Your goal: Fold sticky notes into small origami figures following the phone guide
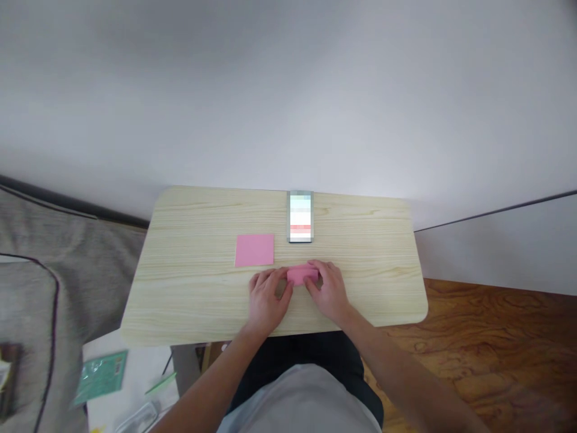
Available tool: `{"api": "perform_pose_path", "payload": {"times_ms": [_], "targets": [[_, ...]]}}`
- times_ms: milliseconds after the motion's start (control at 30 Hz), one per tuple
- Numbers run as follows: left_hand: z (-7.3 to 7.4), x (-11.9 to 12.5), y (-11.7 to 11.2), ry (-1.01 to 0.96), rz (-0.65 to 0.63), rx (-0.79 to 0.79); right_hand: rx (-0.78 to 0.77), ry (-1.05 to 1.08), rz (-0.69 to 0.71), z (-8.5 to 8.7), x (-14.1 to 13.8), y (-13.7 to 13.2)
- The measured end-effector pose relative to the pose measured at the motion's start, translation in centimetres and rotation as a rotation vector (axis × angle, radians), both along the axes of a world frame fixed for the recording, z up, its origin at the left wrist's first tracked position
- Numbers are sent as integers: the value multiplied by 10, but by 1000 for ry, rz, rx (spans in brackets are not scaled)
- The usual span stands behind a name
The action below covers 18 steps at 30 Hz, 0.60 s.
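Paper [301, 276], matte pink and folded into a narrow strip, was pinched at its left end by the left hand [265, 299] and at its right by the right hand [331, 291], over the near half of a round-cornered, pale wood-grain table [193, 258]; a smooth greyish-white wall [288, 102] rose behind.

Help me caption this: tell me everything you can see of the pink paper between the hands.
The pink paper is plain and appears folded into a short, wide strip, with another layer showing along its far edge. No writing shows. It sits crosswise over the pale wood-grain table, below the phone in the view. The left hand holds its left end, the right hand its right, by the fingertips. Contact with the table is unclear.
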<state>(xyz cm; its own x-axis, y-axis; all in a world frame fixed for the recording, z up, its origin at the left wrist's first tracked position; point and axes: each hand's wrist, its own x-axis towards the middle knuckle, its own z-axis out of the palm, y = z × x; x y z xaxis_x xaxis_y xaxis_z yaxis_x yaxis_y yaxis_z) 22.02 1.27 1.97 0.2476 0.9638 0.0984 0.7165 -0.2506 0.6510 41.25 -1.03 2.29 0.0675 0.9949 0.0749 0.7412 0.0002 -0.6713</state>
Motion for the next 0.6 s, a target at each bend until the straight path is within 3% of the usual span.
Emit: {"api": "perform_pose_path", "payload": {"times_ms": [233,400,600], "targets": [[-11,1,-6,2,4,111,54,53,-34,-12,6,-3],[-23,-1,-9,22,-3,167,58,183,45,-23,17,-14],[-28,-1,-11,-3,1,194,95,237,58,-27,20,-15]]}}
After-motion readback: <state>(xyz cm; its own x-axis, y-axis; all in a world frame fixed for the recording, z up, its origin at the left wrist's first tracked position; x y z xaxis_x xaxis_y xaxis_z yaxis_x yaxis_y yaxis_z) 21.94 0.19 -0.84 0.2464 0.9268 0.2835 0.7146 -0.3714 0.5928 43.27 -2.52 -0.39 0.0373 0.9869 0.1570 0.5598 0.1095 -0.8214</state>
